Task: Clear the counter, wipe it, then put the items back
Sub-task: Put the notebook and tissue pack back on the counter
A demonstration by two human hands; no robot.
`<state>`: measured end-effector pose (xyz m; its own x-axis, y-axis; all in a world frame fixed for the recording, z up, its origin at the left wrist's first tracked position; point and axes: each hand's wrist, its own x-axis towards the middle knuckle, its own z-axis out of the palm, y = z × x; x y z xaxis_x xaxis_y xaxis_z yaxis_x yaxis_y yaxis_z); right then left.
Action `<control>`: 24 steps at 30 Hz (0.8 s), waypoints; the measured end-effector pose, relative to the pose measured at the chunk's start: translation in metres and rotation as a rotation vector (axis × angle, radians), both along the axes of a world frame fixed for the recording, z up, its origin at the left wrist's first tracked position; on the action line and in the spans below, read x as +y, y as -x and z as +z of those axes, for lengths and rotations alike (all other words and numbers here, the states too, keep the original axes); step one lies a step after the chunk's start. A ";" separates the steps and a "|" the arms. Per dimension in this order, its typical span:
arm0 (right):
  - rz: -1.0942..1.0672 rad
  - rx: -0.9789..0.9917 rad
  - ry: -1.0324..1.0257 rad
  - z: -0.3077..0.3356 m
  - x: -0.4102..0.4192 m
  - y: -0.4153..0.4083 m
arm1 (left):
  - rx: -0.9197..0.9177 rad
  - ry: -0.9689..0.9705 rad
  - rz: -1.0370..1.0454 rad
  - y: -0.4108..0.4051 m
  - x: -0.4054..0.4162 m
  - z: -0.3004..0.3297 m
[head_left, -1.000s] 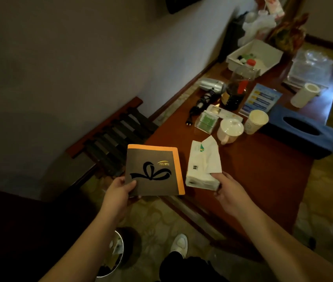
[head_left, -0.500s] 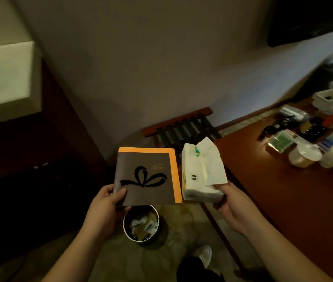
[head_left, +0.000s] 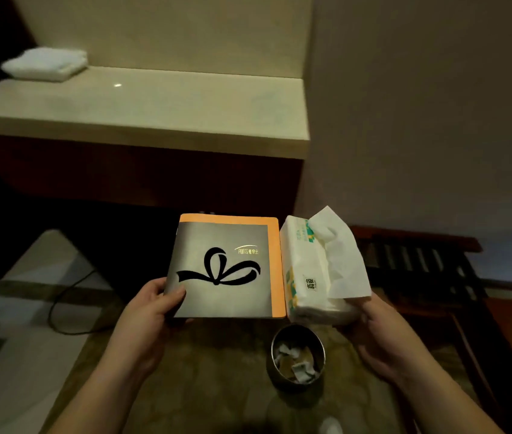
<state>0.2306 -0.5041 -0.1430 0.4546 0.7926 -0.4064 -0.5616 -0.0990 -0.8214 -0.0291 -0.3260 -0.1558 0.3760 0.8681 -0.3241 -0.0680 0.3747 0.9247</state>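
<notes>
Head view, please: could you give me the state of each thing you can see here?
Booklet: closed, gripped at its corner by left hand.
Tissue pack: open, one tissue sticking out, held by right hand.
Waste bin: on the floor, uncovered, paper scraps inside.
Towel: folded, lying on the counter.

A round metal bin [head_left: 298, 358] holding crumpled paper is seen at lower centre; a slatted wooden rack [head_left: 417, 261] at right.
</notes>
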 end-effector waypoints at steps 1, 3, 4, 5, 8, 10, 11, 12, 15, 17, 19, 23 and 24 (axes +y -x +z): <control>0.043 -0.001 -0.004 0.004 0.013 0.007 | -0.016 0.001 0.038 0.014 0.005 0.004; 0.128 -0.020 -0.016 0.013 0.038 0.020 | -0.038 -0.001 0.115 0.040 0.016 0.013; 0.165 -0.032 -0.028 0.016 0.051 0.025 | -0.047 -0.001 0.146 0.051 0.022 0.018; 0.199 -0.040 -0.045 0.020 0.064 0.030 | -0.058 0.004 0.175 0.061 0.027 0.022; 0.281 -0.038 -0.095 0.028 0.104 0.041 | -0.078 0.002 0.256 0.087 0.045 0.036; 0.321 -0.043 -0.115 0.034 0.130 0.047 | -0.063 -0.032 0.290 0.098 0.057 0.045; 0.341 -0.039 -0.124 0.037 0.143 0.049 | -0.060 -0.050 0.305 0.103 0.064 0.050; 0.362 -0.031 -0.137 0.040 0.157 0.052 | -0.066 -0.064 0.321 0.108 0.071 0.054; 0.414 -0.044 -0.157 0.052 0.198 0.059 | -0.089 -0.091 0.381 0.118 0.099 0.067; 0.426 -0.051 -0.164 0.060 0.226 0.063 | -0.091 -0.122 0.414 0.123 0.122 0.077; 0.441 -0.062 -0.180 0.070 0.256 0.067 | -0.082 -0.157 0.442 0.126 0.147 0.085; 0.454 -0.060 -0.218 0.095 0.321 0.073 | -0.048 -0.196 0.519 0.130 0.204 0.104; 0.463 -0.060 -0.219 0.100 0.337 0.073 | -0.039 -0.200 0.530 0.131 0.218 0.109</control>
<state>0.1573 -0.1667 -0.0432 0.0534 0.9798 -0.1926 -0.4507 -0.1485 -0.8802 -0.1605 -0.1081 -0.0467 -0.1191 0.9845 -0.1287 -0.2345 0.0981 0.9672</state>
